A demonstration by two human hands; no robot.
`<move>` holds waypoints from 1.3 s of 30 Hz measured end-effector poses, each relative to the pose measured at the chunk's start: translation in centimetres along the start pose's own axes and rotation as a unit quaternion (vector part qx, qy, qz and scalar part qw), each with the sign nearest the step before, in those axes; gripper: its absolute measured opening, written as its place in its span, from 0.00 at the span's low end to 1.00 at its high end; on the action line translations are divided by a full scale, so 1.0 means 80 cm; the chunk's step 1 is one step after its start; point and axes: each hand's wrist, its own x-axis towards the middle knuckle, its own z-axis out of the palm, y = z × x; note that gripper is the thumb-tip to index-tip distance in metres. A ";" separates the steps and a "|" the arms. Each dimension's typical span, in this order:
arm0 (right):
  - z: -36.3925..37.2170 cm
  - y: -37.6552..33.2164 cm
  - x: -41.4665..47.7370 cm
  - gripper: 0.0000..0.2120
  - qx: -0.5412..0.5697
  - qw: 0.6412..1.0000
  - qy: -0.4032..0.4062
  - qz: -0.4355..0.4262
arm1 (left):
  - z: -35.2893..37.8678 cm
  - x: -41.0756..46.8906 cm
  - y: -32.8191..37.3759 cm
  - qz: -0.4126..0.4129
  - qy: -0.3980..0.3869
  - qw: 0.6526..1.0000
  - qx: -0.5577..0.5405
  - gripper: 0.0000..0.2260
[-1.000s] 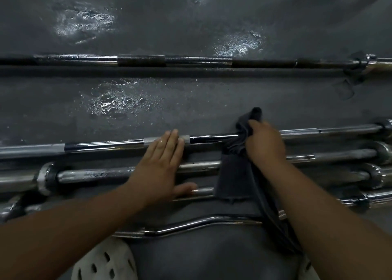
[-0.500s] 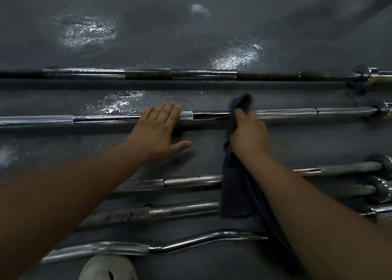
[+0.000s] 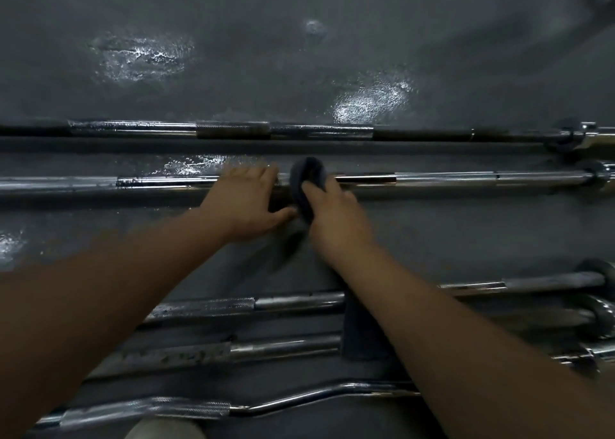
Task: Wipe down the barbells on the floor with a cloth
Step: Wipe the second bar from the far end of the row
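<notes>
**As cloth closes round the bar, two hands meet at mid-shaft**

While the right hand [image 3: 336, 215] curls its fingers round a dark cloth [image 3: 307, 179] bunched over the second barbell [image 3: 466, 179], the left hand [image 3: 246, 202] lies flat just beside it, fingers straight across the same shaft and thumb spread toward the cloth. The two hands nearly touch. The cloth's loose end trails back under the right forearm and across the nearer bars. To either side the shaft runs bare, leftward out of frame and rightward to its collar [image 3: 595, 175] near the picture's edge. Beyond it lies a narrow strip of grey floor [image 3: 466, 239], then the far barbell [image 3: 233, 130], parallel. Past that is open floor with shiny, wet-looking patches. Toward the person, a wider band of floor separates the gripped bar from three more, all roughly parallel and well apart from the hands: two straight bars [image 3: 293, 300] and, nearest the bottom edge, a curl bar [image 3: 332, 390].
</notes>
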 end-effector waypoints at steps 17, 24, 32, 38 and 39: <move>-0.010 0.082 -0.098 0.19 -0.001 0.982 0.011 0.189 | 0.033 -0.091 0.047 0.043 -0.025 0.999 -0.006 0.39; -0.007 0.016 -0.164 0.24 0.090 0.986 -0.128 0.052 | 0.022 -0.149 0.070 0.034 -0.060 0.997 -0.020 0.50; 0.018 -0.024 -0.314 0.28 0.144 0.983 -0.087 0.074 | -0.021 -0.244 0.068 0.048 -0.060 0.997 -0.009 0.43; -0.015 -0.095 -0.368 0.31 0.184 0.978 0.067 0.073 | -0.071 -0.341 0.070 0.037 0.002 0.999 0.023 0.40; -0.022 -0.108 -0.378 0.31 0.182 0.977 0.083 0.067 | -0.079 -0.359 0.070 0.035 0.011 0.999 0.019 0.40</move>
